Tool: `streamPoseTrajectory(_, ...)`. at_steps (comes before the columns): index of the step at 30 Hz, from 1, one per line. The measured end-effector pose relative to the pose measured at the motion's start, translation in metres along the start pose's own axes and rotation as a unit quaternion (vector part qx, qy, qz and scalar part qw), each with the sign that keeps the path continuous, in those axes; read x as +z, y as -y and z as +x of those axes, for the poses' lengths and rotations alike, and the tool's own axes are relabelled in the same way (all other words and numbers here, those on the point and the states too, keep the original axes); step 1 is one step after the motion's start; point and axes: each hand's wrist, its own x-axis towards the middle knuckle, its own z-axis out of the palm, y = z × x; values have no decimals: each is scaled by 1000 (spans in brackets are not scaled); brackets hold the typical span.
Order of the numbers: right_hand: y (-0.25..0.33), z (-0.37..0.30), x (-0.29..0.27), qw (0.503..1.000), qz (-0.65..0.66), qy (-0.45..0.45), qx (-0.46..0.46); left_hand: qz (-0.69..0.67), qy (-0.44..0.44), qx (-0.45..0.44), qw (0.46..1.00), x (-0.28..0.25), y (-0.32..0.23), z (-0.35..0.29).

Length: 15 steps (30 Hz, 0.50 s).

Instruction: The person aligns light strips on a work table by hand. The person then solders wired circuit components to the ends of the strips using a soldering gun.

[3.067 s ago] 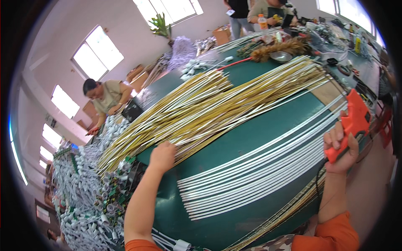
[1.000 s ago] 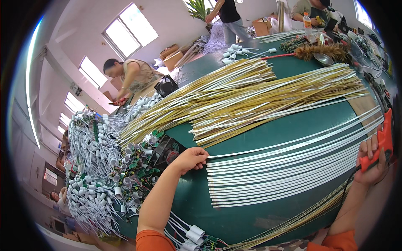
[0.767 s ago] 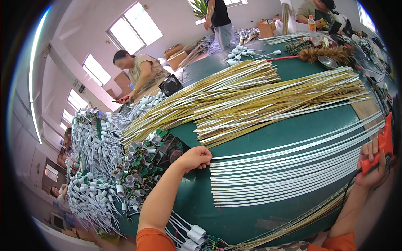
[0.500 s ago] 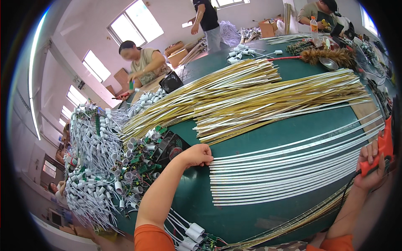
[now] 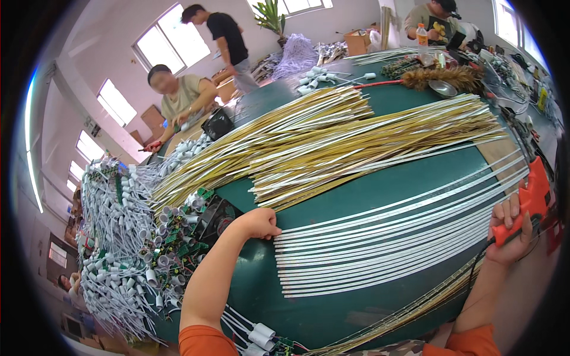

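Note:
Several thin white strips (image 5: 380, 240) lie side by side in a fanned row on the green table. My left hand (image 5: 260, 224) is closed, thumb and fingers pinched at the left end of the uppermost strips; the exact grip is partly hidden by the fingers. At the right ends of the strips, my right hand (image 5: 509, 232) wraps round the handle of an orange-red pistol-shaped tool (image 5: 536, 190) with a black cord. The tool is held upright, above the table's right edge, and its tip cannot be made out.
Long piles of yellow and white strips (image 5: 380, 139) lie beyond the row. White caps with wires (image 5: 113, 237) and green circuit boards heap at left, near a black fan (image 5: 217, 219). More yellow strips (image 5: 409, 299) run along the near edge. Co-workers (image 5: 184, 98) are across the table.
My view has shifted slightly, so the table sits further left in the picture. Both hands keep their grips beside the row. A standing person at the back has come further into view.

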Motion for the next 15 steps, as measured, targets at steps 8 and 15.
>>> streamPoseTrajectory(8,0,-1,6,1000,15,-20,4,-9,-153,70,986,-3,-2,-1)
streamPoseTrajectory(15,2,-1,3,1000,1,-16,0,166,-363,164,902,-1,-18,30)
